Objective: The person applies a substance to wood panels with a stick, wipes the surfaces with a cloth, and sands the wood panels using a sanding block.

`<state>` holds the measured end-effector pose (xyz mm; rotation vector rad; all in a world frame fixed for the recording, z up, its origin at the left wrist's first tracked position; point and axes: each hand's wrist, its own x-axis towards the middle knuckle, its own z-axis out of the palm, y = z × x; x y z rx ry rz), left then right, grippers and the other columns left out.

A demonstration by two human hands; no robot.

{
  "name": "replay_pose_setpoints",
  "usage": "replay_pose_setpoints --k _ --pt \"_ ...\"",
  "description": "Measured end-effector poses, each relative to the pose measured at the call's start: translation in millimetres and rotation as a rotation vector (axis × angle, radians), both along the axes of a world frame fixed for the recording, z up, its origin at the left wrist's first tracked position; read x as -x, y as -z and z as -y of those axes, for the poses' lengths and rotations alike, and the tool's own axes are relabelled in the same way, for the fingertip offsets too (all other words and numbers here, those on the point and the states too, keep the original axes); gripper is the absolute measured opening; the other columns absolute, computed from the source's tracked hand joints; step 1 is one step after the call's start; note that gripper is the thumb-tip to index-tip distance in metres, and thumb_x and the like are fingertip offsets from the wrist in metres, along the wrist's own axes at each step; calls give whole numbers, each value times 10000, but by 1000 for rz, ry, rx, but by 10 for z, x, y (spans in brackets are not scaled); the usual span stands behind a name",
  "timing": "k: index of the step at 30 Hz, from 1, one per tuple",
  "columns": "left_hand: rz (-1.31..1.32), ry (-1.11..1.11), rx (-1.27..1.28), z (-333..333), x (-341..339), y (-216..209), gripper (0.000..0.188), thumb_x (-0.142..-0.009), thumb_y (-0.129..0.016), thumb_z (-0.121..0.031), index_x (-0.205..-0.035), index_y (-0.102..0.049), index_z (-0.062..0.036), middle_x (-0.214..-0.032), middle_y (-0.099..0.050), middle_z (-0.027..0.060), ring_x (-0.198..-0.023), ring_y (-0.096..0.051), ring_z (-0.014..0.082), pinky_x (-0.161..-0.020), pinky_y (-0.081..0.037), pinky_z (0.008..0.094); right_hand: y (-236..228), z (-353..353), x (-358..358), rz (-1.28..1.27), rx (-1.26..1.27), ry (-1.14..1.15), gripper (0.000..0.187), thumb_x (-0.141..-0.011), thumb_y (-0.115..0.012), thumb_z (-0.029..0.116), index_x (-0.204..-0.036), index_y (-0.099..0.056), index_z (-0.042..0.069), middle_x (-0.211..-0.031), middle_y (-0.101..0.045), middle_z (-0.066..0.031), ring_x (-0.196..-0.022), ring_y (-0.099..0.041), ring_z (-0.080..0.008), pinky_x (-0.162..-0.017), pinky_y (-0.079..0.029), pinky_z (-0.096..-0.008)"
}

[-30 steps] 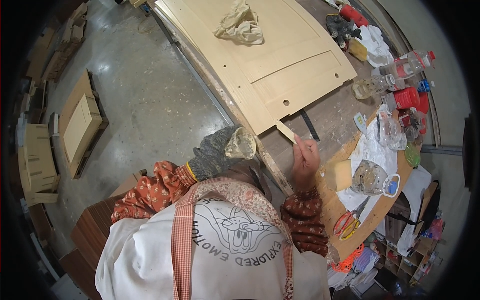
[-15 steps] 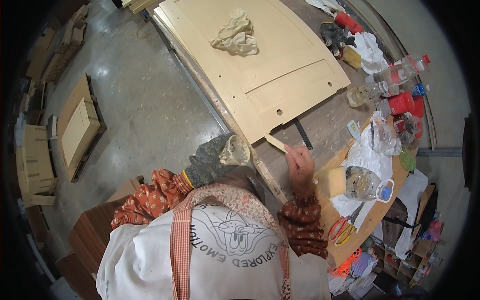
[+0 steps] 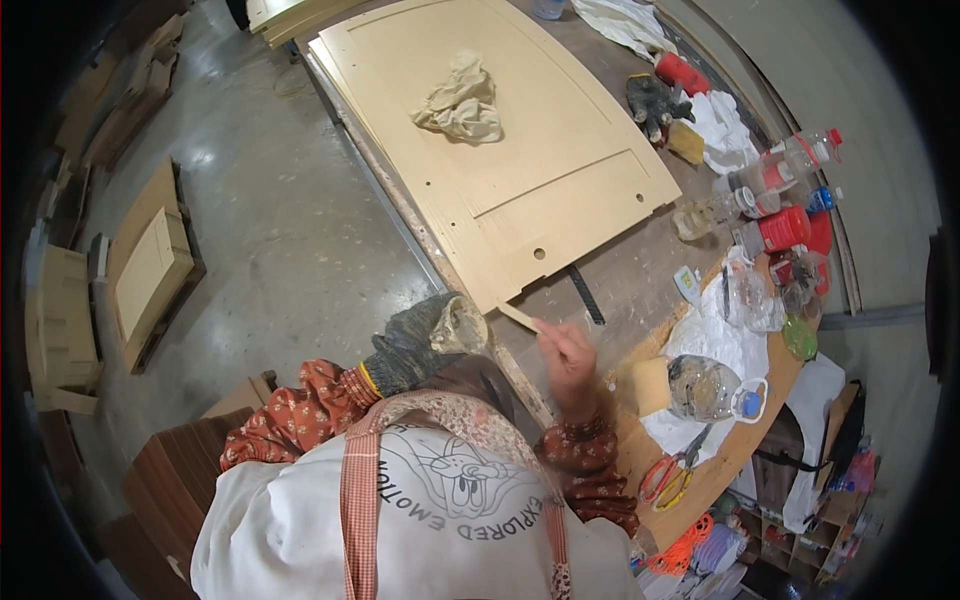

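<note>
My left hand (image 3: 402, 342), in a dark grey knit glove, is closed around a clear plastic cup (image 3: 463, 326) with cream smears on its wall. The cup is tilted beside the table's near edge. Bare, my right hand (image 3: 568, 362) pinches a thin, flat, cream-coloured stick (image 3: 517, 316). The stick's far end is close to the near corner of a cream-painted panel (image 3: 520, 215); whether they touch I cannot tell. On the panel lies a crumpled off-white cloth (image 3: 462, 105). A black strip (image 3: 587, 295) shows by the panel's near edge.
Several plastic bottles (image 3: 780, 230) line the right side of the table. Nearer are a large clear jug (image 3: 700, 388), a yellow sponge (image 3: 650, 386) and red-and-yellow-handled scissors (image 3: 668, 485). A dark glove (image 3: 655, 105) lies at the back right. Stacked panels (image 3: 155, 270) stand on the floor at left.
My right hand has moved slightly left and down with the stick, nearer to the cup. The whole view has shifted a little; my left hand still holds the cup.
</note>
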<state>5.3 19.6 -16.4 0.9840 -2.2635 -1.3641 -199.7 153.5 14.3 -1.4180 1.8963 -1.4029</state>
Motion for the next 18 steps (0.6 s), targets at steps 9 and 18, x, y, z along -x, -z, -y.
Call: replay_pose_setpoints --k 9,18 --pt "-63 1 -52 -32 -57 -194 626 -741 -783 -276 -1256 -506 -52 -1120 -621 110 -1005 -615 195 -886 -495 322 -176 -34 -125 -2 -60 -261 210 -801 -613 -41 -994 -676 14 -717 -542 -93 -624 -527 -198 -554 -414 -282" --pt "-221 -70 -199 168 -422 -230 635 -726 -792 -187 -1260 -493 -17 -1178 -595 105 -1069 -577 165 -947 -470 306 -354 -18 -24 -125 -5 -299 224 -797 -591 -75 -1004 -650 -14 -730 -560 -89 -612 -530 -180 -539 -417 -272"
